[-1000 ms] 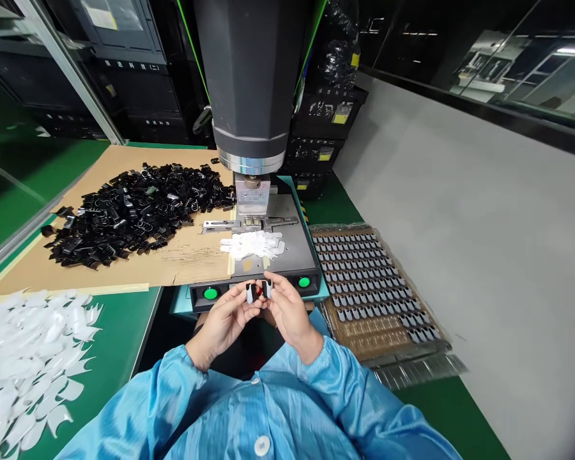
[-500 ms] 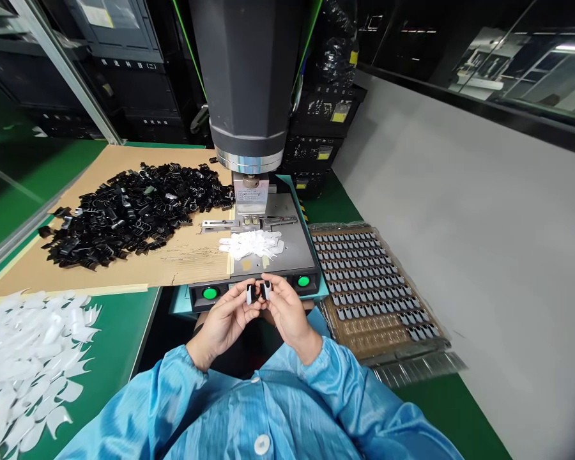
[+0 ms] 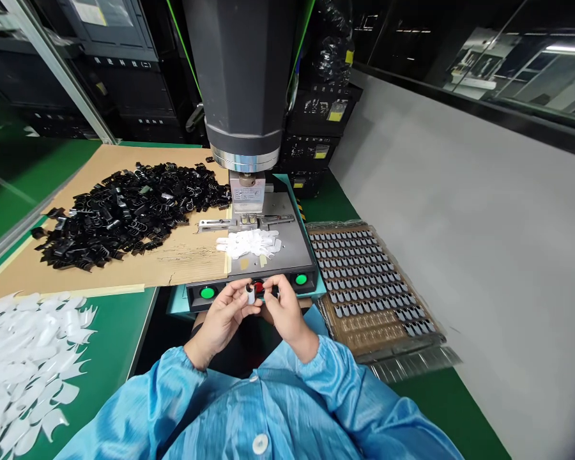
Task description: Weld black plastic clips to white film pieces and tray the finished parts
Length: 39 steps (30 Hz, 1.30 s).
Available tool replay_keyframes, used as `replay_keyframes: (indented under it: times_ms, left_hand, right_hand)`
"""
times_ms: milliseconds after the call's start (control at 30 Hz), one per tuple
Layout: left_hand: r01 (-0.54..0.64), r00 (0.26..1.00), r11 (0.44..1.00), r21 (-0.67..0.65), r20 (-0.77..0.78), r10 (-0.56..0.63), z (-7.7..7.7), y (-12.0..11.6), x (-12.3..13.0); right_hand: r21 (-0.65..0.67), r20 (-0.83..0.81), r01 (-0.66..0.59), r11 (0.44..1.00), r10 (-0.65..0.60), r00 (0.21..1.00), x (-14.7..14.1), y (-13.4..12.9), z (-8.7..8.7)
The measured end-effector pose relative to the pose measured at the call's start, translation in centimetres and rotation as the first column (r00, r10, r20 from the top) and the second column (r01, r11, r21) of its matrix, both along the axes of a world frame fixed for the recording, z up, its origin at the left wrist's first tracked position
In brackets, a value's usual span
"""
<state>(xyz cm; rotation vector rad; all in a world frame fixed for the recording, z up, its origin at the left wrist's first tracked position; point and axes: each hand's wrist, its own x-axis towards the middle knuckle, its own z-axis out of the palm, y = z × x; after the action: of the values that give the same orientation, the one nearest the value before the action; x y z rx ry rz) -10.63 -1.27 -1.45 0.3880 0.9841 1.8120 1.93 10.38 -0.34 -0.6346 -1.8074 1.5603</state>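
Observation:
My left hand (image 3: 223,319) pinches a small white-and-black plastic part (image 3: 250,294) between thumb and fingers, its white face towards me. Close beside it, my right hand (image 3: 288,318) is closed on a second small plastic part (image 3: 275,291), of which only a dark edge shows past the fingers. Both hands are in front of the press base (image 3: 292,246), near a red button (image 3: 258,287) between two green buttons. On the base, a heap of white plastic pieces (image 3: 249,243) lies before the metal fixture (image 3: 248,222), under the grey press head (image 3: 243,83).
Black clip-like parts (image 3: 124,214) are piled on cardboard (image 3: 196,255) at the left. White curved pieces (image 3: 29,358) cover the green table's near left. A clear tray (image 3: 364,329) with rows of grey-white parts lies right of the press, beside a grey wall (image 3: 460,211). Black crates (image 3: 311,150) stand behind.
My right hand has turned its part, so the white face seen before is now hidden. The left hand's part shows more of its white face. The red button has come into view.

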Motion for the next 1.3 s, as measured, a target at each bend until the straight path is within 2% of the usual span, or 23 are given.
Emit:
replay_keyframes:
  times_ms: [67,200,433,533,733,1000,1300]
  left_hand:
    - [-0.052,0.988,0.999,-0.013,-0.145,0.05,-0.2,0.0,0.2]
    - [-0.117,0.912,0.993,-0.019,-0.398,0.1,-0.4,-0.1,0.5]
    - [-0.151,0.816,0.988,0.041,-0.559,0.148,-1.2,-0.3,0.4]
    - [-0.144,0.793,0.988,0.05,-0.592,0.146,-1.3,-0.3,0.3]
    - [-0.136,0.795,0.989,0.05,-0.59,0.14,-1.2,-0.4,0.5]
    - [-0.119,0.746,0.988,0.096,-0.648,0.153,-1.8,-0.3,0.2]
    - [-0.105,0.756,0.99,0.092,-0.64,0.139,-1.9,-0.3,0.3]
  right_hand:
    - [0.074,0.053,0.032,0.997,-0.036,0.998,0.0,0.0,0.6]
    - [0.091,0.094,0.055,0.994,-0.063,0.994,0.0,-0.1,1.2]
    - [0.152,0.106,0.07,0.986,-0.086,0.991,0.2,-0.1,1.1]
    - [0.16,0.12,0.077,0.984,-0.097,0.988,0.2,-0.1,1.2]
    - [0.158,0.139,0.078,0.984,-0.101,0.985,0.2,-0.1,1.3]
    - [0.148,0.148,0.089,0.985,-0.111,0.983,0.2,-0.1,1.2]
    - [0.142,0.157,0.089,0.986,-0.111,0.981,0.2,-0.2,1.1]
